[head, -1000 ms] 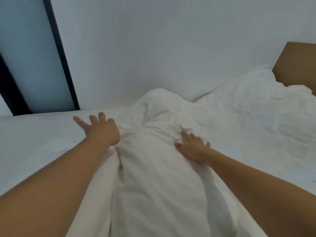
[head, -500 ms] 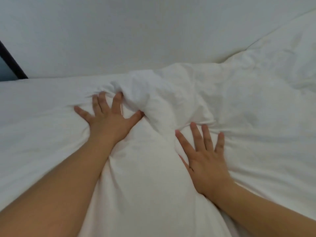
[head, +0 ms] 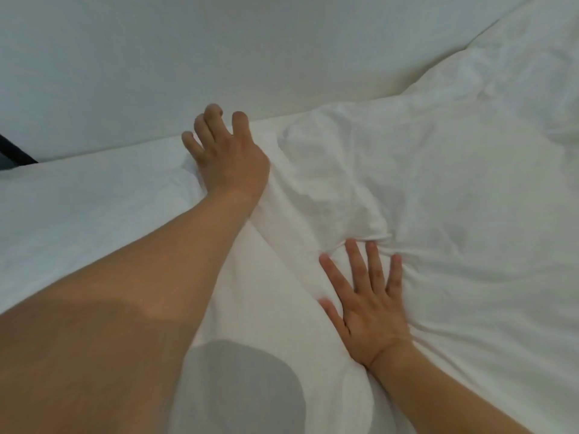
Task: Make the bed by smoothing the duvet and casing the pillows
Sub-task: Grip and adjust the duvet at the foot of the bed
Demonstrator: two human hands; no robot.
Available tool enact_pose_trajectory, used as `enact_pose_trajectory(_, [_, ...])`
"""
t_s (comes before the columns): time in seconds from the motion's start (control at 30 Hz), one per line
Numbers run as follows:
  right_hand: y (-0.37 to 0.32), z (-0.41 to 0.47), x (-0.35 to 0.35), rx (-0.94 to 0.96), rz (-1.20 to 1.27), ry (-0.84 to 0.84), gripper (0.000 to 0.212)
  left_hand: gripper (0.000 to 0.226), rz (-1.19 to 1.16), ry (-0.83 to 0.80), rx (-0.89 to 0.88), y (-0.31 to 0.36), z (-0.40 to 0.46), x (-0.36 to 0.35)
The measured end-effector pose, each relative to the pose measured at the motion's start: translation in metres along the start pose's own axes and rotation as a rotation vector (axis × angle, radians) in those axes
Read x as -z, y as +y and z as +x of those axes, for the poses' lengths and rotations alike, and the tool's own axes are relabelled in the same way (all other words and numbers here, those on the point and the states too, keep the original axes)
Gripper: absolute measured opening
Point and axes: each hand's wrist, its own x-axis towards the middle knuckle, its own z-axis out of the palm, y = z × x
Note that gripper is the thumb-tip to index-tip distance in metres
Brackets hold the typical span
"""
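A white duvet covers the bed, bunched into a soft ridge between my hands and wrinkled on the right. My left hand reaches to the far edge of the bed by the wall, fingers curled down over the fabric's edge, thumb hidden. My right hand lies flat on the duvet nearer to me, palm down with fingers spread, pressing folds just below the ridge. The flatter white fabric on the left is smooth. No pillow can be told apart from the bedding.
A plain white wall runs along the far side of the bed. A dark frame corner shows at the left edge. A grey shadow patch falls on the bedding close to me.
My left hand has slid forward to the bed's far edge and curled its fingers. The right hand stays flat, a little further right. The ridge has been pushed toward the wall.
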Motion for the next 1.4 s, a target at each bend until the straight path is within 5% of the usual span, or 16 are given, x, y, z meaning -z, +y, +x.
enact_pose_trajectory(0.13, [0.005, 0.0, -0.009, 0.023, 0.045, 0.04, 0.06, 0.072, -0.097, -0.273, -0.155, 0.085, 0.005, -0.021])
enact_pose_trajectory(0.2, [0.007, -0.001, -0.014, 0.036, 0.06, 0.079, 0.059, 0.055, -0.053, -0.375, -0.207, 0.113, 0.009, -0.028])
enact_pose_trajectory(0.37, [0.014, 0.0, -0.022, 0.063, 0.112, 0.141, 0.061, 0.042, -0.188, -0.093, -0.309, 0.129, 0.018, -0.029])
enact_pose_trajectory(0.5, [0.017, -0.002, -0.026, 0.084, 0.15, 0.139, 0.06, 0.061, -0.039, -0.323, -0.126, 0.074, -0.013, -0.025])
enact_pose_trajectory(0.67, [0.013, -0.001, -0.018, 0.076, 0.089, 0.131, 0.061, 0.075, 0.304, -0.513, -0.111, -0.025, -0.074, 0.014])
enact_pose_trajectory(0.77, [0.011, -0.002, -0.017, 0.063, 0.057, 0.141, 0.061, 0.076, 0.173, -0.675, 0.016, -0.061, -0.102, 0.014])
enact_pose_trajectory(0.87, [0.01, -0.002, -0.019, 0.055, -0.007, 0.136, 0.061, 0.074, 0.13, -0.764, -0.048, -0.076, -0.126, 0.019])
enact_pose_trajectory(0.97, [0.012, -0.005, -0.015, 0.046, -0.047, 0.123, 0.061, 0.068, 0.234, -0.619, -0.082, -0.097, -0.13, 0.046])
enact_pose_trajectory(1.03, [0.013, -0.007, -0.007, 0.032, -0.091, 0.08, 0.062, 0.068, 0.225, -0.521, 0.077, -0.134, -0.12, 0.071])
enact_pose_trajectory(1.17, [-0.001, -0.008, 0.031, -0.057, -0.289, -0.123, 0.072, 0.104, 0.151, -0.897, 0.342, -0.25, -0.123, 0.088])
enact_pose_trajectory(1.27, [-0.056, 0.017, 0.102, -0.035, -0.505, -0.226, 0.055, 0.114, 0.048, -0.945, 0.196, -0.279, -0.163, 0.081])
enact_pose_trajectory(1.33, [-0.12, 0.047, 0.143, -0.084, -0.295, -0.08, 0.032, 0.112, -0.028, -0.849, 0.122, -0.292, -0.176, 0.081])
enact_pose_trajectory(1.4, [-0.2, 0.069, 0.153, -0.236, 0.17, -0.047, 0.029, 0.117, -0.018, -0.835, 0.115, -0.316, -0.178, 0.09])
